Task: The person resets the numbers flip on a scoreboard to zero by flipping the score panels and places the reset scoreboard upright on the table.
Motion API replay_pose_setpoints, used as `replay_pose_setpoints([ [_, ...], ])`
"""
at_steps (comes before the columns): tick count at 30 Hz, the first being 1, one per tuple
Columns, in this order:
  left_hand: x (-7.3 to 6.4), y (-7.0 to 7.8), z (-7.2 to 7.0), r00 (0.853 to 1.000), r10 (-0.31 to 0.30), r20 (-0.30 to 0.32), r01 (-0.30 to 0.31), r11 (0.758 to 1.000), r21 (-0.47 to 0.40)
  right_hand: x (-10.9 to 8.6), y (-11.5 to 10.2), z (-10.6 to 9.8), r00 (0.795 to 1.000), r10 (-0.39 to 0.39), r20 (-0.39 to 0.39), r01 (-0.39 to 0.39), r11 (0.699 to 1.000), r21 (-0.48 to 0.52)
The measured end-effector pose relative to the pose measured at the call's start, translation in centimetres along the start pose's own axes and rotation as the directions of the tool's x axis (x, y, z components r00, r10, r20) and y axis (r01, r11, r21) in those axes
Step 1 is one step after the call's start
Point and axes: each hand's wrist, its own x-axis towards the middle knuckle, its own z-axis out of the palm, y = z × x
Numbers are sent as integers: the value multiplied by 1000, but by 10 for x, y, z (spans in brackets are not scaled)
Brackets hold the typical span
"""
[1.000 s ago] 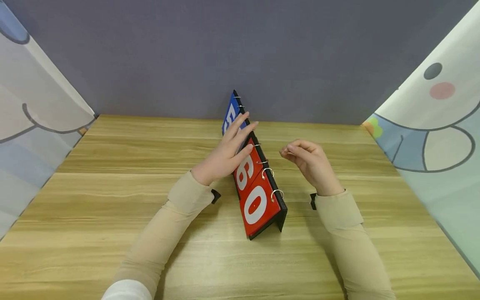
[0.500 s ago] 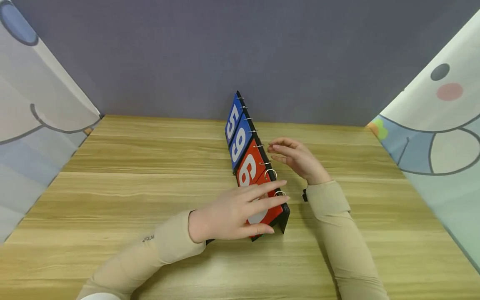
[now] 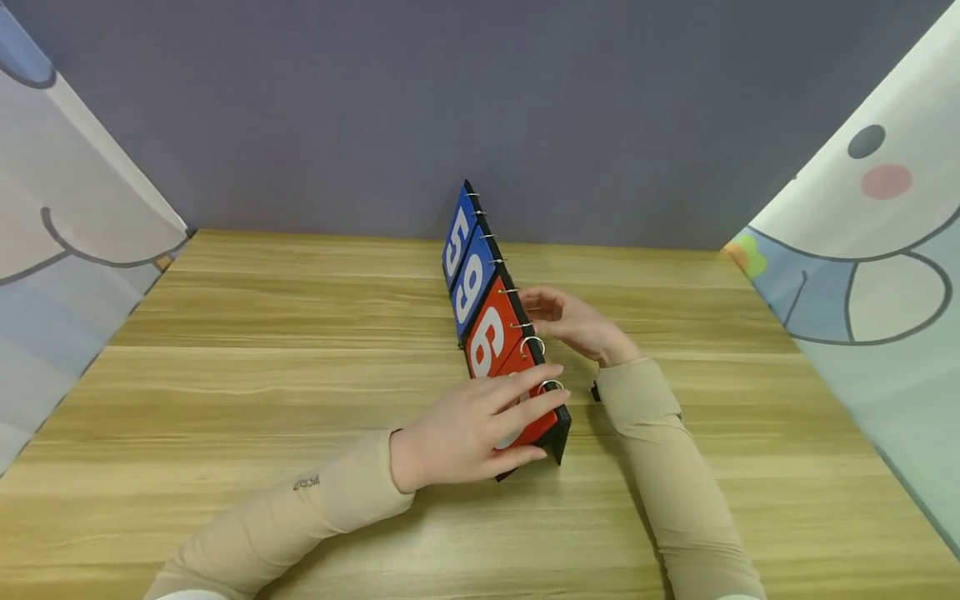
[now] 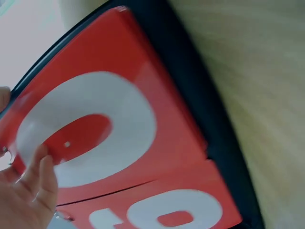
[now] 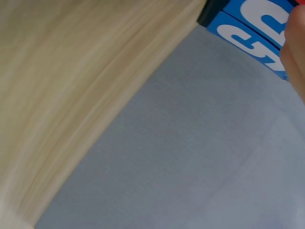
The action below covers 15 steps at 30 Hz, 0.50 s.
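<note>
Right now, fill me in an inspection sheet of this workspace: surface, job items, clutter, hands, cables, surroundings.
Surface: wood-grain table, light toned.
Job items: flip scoreboard standing tent-fashion; two blue cards at the far end, two red cards at the near end.
Clutter: nothing seen.
Left hand: spread across the nearest red card, partly covering it; firm contact cannot be confirmed.
Right hand: behind the scoreboard, partly hidden by it; whether it grips cannot be told.
Cables: nothing seen.
Surroundings: plain grey panel behind the table, cartoon-printed panels on both sides.
</note>
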Motion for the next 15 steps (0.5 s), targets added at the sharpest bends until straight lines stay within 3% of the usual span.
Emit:
replay_pose_setpoints([
  [9, -3, -3, 10, 998, 16, -53, -15, 999, 34, 4, 6, -3, 1000, 7, -8, -7, 1000, 5],
  [15, -3, -3, 10, 999, 19, -46, -18, 999, 28, -5, 5, -16, 996, 61, -65, -66, 994, -89],
])
